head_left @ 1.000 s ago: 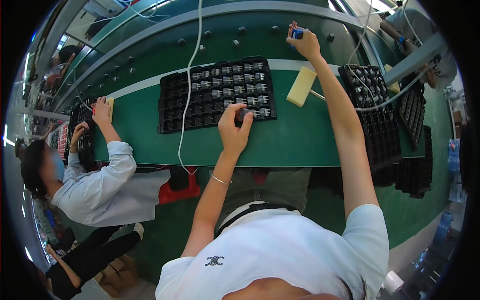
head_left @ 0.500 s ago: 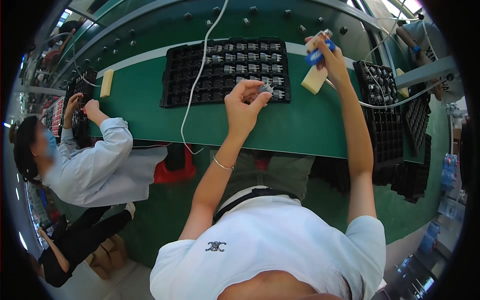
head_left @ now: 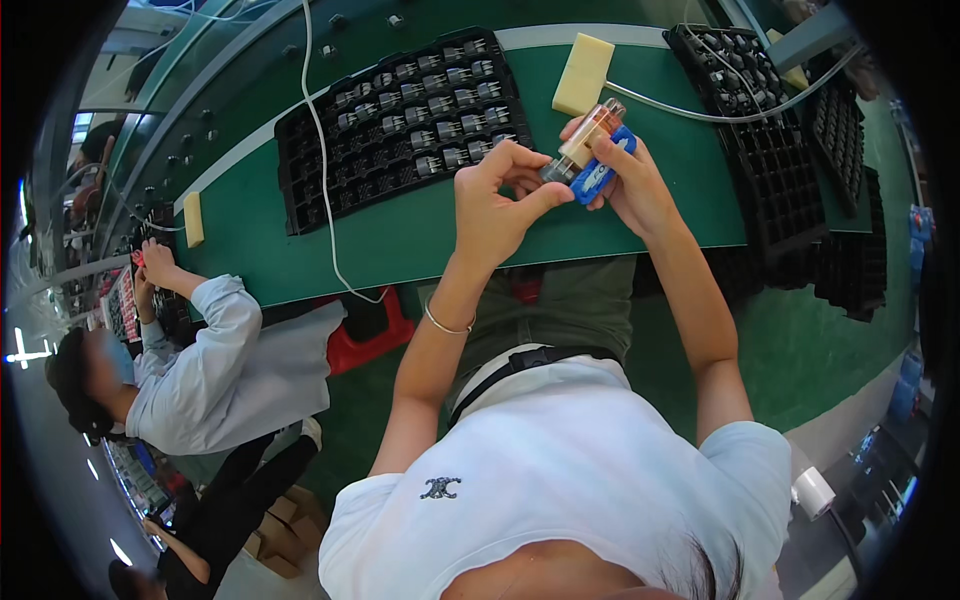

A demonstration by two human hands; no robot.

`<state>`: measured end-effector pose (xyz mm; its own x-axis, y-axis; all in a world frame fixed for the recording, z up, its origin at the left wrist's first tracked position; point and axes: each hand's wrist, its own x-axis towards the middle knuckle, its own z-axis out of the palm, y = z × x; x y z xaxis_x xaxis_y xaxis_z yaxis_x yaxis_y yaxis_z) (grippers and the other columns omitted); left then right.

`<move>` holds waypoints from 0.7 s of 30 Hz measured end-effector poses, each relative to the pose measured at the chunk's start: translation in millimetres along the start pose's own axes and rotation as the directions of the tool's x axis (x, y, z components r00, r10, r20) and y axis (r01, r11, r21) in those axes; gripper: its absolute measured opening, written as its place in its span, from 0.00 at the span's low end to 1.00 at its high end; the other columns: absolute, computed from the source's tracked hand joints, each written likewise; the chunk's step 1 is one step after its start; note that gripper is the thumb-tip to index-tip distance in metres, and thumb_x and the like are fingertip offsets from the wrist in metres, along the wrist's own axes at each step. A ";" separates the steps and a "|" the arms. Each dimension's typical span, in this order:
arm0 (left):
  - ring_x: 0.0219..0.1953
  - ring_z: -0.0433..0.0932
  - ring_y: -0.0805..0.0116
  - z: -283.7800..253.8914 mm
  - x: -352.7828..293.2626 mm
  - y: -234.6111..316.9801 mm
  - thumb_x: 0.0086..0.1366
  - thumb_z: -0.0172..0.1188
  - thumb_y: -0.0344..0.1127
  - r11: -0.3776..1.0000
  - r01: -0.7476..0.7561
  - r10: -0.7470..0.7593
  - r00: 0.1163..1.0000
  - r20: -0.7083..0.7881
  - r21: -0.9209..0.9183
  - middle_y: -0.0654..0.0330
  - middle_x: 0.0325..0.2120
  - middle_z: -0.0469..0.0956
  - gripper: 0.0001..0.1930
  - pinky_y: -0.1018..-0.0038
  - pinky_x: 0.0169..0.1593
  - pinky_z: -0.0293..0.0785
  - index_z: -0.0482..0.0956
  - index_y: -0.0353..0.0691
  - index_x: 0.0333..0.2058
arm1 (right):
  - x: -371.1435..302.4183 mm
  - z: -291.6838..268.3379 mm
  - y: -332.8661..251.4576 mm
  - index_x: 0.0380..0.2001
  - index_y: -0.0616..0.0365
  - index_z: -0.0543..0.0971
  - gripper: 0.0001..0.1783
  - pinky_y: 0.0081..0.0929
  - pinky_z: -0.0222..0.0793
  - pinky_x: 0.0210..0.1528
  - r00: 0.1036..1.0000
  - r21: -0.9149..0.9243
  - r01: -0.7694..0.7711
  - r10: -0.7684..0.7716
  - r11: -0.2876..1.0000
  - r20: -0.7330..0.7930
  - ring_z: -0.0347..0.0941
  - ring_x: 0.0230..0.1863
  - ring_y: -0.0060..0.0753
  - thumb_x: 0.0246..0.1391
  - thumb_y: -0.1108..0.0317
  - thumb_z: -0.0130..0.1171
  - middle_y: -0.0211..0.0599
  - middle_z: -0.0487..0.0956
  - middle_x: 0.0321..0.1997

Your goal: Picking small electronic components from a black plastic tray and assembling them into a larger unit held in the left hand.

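Note:
My hands meet over the near side of the green table [head_left: 400, 245], just right of a black compartment tray [head_left: 365, 155]. Rows of small grey parts with metal prongs fill much of that tray. My left hand [head_left: 500, 205] pinches a small grey part [head_left: 556, 172], partly covered by fingers. Wrapped in my right hand [head_left: 642, 190] is a clear tubular tool [head_left: 597, 130] with a blue side piece [head_left: 600, 176] and yellowish contents. The tool's lower end is up against the grey part; whether they are joined, I cannot tell.
A yellow foam block [head_left: 583, 75] lies beyond my right hand. More black trays [head_left: 775, 185] are stacked at the right. A white cable [head_left: 322, 160] crosses the main tray and hangs over the near edge. Another person [head_left: 215, 330] works at the left, near a smaller yellow block [head_left: 193, 219].
My right hand has brought the clear tool down and left from beside the foam block to my left hand. The grey part has moved off the tray's near right corner. The view has shifted.

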<state>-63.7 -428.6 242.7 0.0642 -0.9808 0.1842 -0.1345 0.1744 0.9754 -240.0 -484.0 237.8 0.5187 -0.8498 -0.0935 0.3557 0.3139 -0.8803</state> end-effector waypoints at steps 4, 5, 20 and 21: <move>0.24 0.75 0.81 -6.3 -0.3 0.0 0.46 0.77 0.31 0.998 -0.002 -0.001 0.998 0.059 0.057 0.64 0.24 0.80 0.17 0.85 0.30 0.71 0.78 0.33 0.32 | 1.4 -4.3 0.8 0.46 0.61 0.73 0.24 0.10 0.67 0.18 0.998 0.017 -0.053 0.052 0.998 0.038 0.73 0.22 0.12 0.60 0.50 0.57 0.32 0.78 0.33; 0.23 0.74 0.82 -8.4 0.9 1.5 0.46 0.77 0.31 0.995 -0.024 0.015 0.996 0.087 0.101 0.65 0.23 0.79 0.17 0.85 0.29 0.71 0.78 0.34 0.31 | 3.2 -6.1 1.4 0.46 0.61 0.73 0.24 0.10 0.67 0.18 0.996 -0.002 -0.065 0.065 0.998 0.054 0.74 0.23 0.13 0.60 0.50 0.57 0.32 0.78 0.33; 0.20 0.68 0.63 -58.4 12.1 -1.3 0.49 0.72 0.47 0.710 0.086 0.109 0.967 -0.229 0.699 0.60 0.18 0.70 0.20 0.68 0.25 0.65 0.72 0.38 0.23 | 70.0 -66.1 -45.6 0.49 0.63 0.74 0.27 0.14 0.71 0.32 0.953 -0.740 0.170 -0.301 0.650 -0.046 0.76 0.35 0.19 0.52 0.55 0.66 0.33 0.79 0.40; 0.21 0.71 0.56 -66.2 13.2 -2.4 0.52 0.70 0.47 0.558 0.167 0.088 0.962 -0.258 0.813 0.57 0.19 0.72 0.21 0.63 0.26 0.66 0.72 0.37 0.20 | 85.3 -74.2 -35.5 0.49 0.68 0.74 0.30 0.20 0.73 0.37 0.860 -0.648 0.327 -0.500 0.688 -0.097 0.77 0.37 0.24 0.52 0.54 0.66 0.36 0.80 0.39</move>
<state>2.9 -436.2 250.8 0.3053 -0.9058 0.2939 -0.8681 -0.1378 0.4769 -266.0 -599.1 226.5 0.1925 -0.9294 0.3148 -0.0898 -0.3362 -0.9375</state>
